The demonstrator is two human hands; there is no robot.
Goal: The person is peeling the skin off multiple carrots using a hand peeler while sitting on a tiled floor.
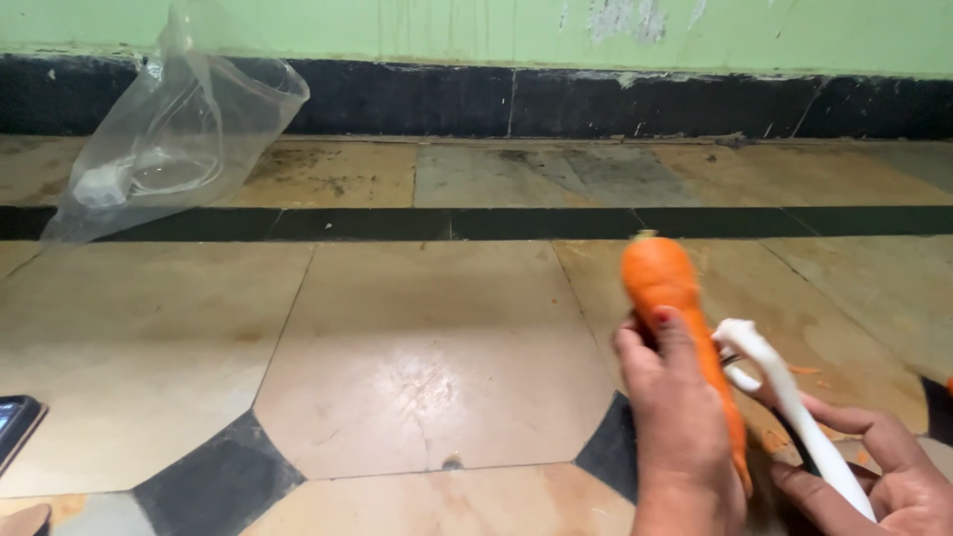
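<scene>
My left hand (683, 422) grips an orange carrot (660, 278) around its middle, with the thick end pointing up and away from me. My right hand (874, 471) holds a white peeler (794, 397) by its handle, and the peeler's head rests against the right side of the carrot just above my left thumb. Small orange peel scraps (806, 370) lie on the floor tiles under and beside my hands.
A clear plastic bag (174, 139) lies at the far left near the green wall with its dark base strip (596, 99). A dark device's corner (15, 422) shows at the left edge. The floor has beige tiles (427, 357) with dark insets.
</scene>
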